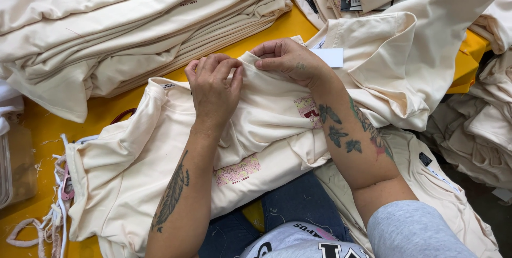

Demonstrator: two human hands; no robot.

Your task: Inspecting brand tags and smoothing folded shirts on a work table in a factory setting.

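A cream T-shirt (266,114) with a small pink chest print lies across my lap and the yellow table (80,122), on top of other cream shirts. My left hand (213,90) pinches the cloth at the upper edge of the shirt, fingers curled over the fold. My right hand (288,61) grips the same edge just to the right, thumb and fingers closed on the fabric. Both forearms are tattooed. A white paper tag (330,57) lies just beyond my right hand.
A tall pile of folded cream shirts (133,23) fills the back left. More cream garments (405,50) with dark labels are heaped at the back right and down the right side. Loose threads and a cord (58,204) lie at the left edge.
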